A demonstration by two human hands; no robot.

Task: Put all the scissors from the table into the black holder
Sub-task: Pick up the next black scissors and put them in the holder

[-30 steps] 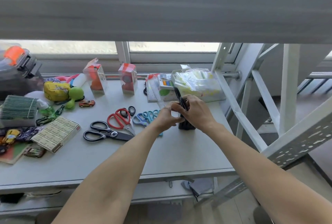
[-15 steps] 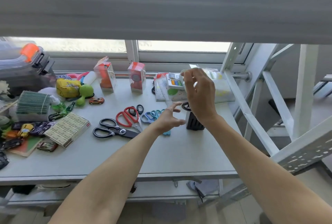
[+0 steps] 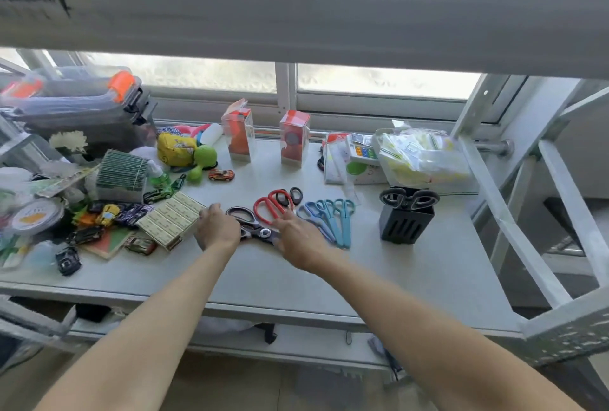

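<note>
The black holder (image 3: 407, 224) stands upright at the right of the table, with the handles of one pair of black scissors (image 3: 408, 198) sticking out of its top. Large black-handled scissors (image 3: 255, 229) lie flat mid-table. My left hand (image 3: 217, 229) rests palm down over their lower handle, its fingers curled under and hidden. My right hand (image 3: 298, 239) hovers with spread fingers over their blade end. Beside them lie red scissors (image 3: 268, 204), small black scissors (image 3: 293, 195), and blue and teal scissors (image 3: 331, 218).
The grey table (image 3: 379, 272) is crowded on its left with toy cars (image 3: 221, 175), a box of staples (image 3: 169, 221), a green toy and storage bins. Clear boxes and a plastic bag (image 3: 418, 155) line the back edge. White frame bars (image 3: 504, 213) slant past the table's right side.
Both hands left the holder, where the black scissors now stand, and swung left and down to the large black-handled scissors lying mid-table.
</note>
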